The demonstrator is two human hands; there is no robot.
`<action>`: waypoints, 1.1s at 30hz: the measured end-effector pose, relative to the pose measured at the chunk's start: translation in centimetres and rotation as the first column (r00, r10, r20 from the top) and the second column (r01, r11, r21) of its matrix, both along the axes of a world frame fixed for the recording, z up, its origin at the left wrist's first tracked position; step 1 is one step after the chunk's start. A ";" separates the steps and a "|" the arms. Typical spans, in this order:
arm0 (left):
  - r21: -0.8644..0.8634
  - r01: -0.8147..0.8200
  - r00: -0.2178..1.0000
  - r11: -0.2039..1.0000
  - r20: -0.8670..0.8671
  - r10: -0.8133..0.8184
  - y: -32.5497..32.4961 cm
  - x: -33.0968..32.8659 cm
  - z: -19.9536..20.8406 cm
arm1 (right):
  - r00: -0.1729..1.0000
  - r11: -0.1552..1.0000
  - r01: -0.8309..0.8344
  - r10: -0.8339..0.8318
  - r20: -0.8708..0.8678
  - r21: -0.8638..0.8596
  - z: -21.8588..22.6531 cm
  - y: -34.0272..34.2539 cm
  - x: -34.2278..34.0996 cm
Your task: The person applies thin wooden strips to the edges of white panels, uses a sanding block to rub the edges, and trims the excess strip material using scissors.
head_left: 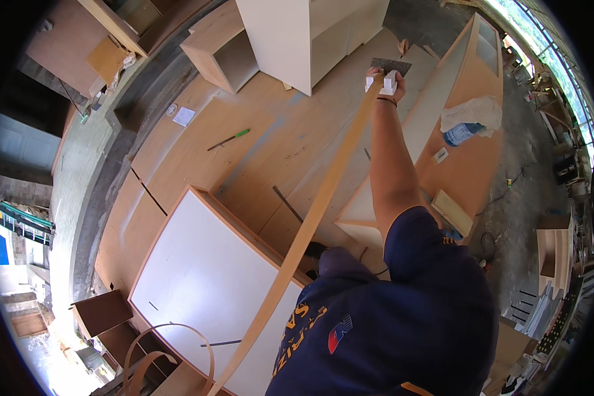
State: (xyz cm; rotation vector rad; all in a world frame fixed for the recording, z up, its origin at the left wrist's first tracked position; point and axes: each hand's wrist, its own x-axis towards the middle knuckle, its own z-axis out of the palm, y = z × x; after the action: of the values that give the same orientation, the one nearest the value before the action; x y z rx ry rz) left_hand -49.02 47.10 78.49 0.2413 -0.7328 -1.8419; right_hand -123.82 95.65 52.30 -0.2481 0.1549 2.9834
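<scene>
My right arm reaches far forward, and my right hand (397,87) is closed at the far end of a long, thin wood-coloured strip (317,208). White blocks (389,80) sit at the fingers on either side of the strip. A dark grey flat plate (396,65) shows just beyond the fingertips; whether I grip it too is unclear. The strip runs down toward the lower edge, passing over a white panel with a wooden rim (204,257). My left hand is out of view.
A green-handled file (230,139) lies on the wooden boards (171,152). Pale cabinets (277,39) stand at the far side. To the right, a blue-labelled bottle (462,134) and a plastic bag (475,113) rest on a long wooden cabinet (472,168). A curled strip (171,325) is lower left.
</scene>
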 end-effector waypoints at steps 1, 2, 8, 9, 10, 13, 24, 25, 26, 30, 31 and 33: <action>0.017 0.026 0.999 1.000 -0.024 -0.025 -0.1 -1.0 -0.3 | 0.999 0.999 0.032 -0.031 0.021 -0.032 1.7 1.0 -0.3; 0.034 0.051 0.998 0.998 -0.049 -0.050 -0.2 -1.5 -0.6 | 0.999 0.998 0.041 -0.039 0.032 -0.041 2.8 1.7 0.1; -0.031 0.060 0.997 0.998 -0.037 -0.061 -2.0 -5.4 -3.3 | 0.999 1.000 0.008 -0.008 0.045 0.006 6.3 0.3 3.7; -0.047 0.055 0.998 0.997 -0.009 -0.055 -2.2 -6.2 -3.7 | 0.999 0.998 0.024 -0.025 0.030 0.062 6.5 -1.0 4.6; -0.067 0.043 0.999 0.997 0.009 -0.043 -2.2 -7.0 -4.2 | 0.999 0.992 0.033 -0.034 0.001 0.120 7.2 -2.5 4.6; -0.128 0.009 0.995 0.992 0.101 0.004 -2.8 -9.9 -5.8 | 0.998 0.986 -0.050 0.057 -0.040 0.162 9.9 -7.4 4.7; -0.349 -0.031 0.639 0.937 0.713 0.287 -1.7 -29.0 -7.8 | 0.976 0.963 -0.216 0.217 0.012 0.161 7.3 -11.8 2.9; -0.340 -0.006 0.585 0.940 0.761 0.279 -1.3 -31.2 -7.3 | 0.975 0.963 -0.222 0.215 0.063 0.151 6.5 -12.0 2.2; -0.327 0.013 0.531 0.945 0.803 0.270 -1.3 -33.0 -7.2 | 0.970 0.962 -0.231 0.217 0.110 0.145 5.7 -12.4 1.2; -0.247 0.146 0.465 0.958 0.872 0.154 -0.2 -43.6 -9.9 | 0.901 0.825 -0.403 0.433 0.014 0.395 1.1 -12.8 -1.6; -0.255 0.295 0.503 0.921 0.861 0.077 -0.1 -46.3 -10.9 | 0.889 0.797 -0.417 0.457 0.015 0.438 1.0 -13.6 -2.3; -0.197 0.483 0.529 0.853 0.842 -0.105 1.5 -52.7 -12.5 | 0.862 0.730 -0.449 0.506 0.033 0.515 0.7 -14.2 -3.6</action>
State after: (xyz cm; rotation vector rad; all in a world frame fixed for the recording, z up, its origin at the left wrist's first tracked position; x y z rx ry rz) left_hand -101.73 48.56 65.96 0.7561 -1.9131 -1.7871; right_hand -127.39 81.40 53.02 -0.0589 -0.8118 3.3861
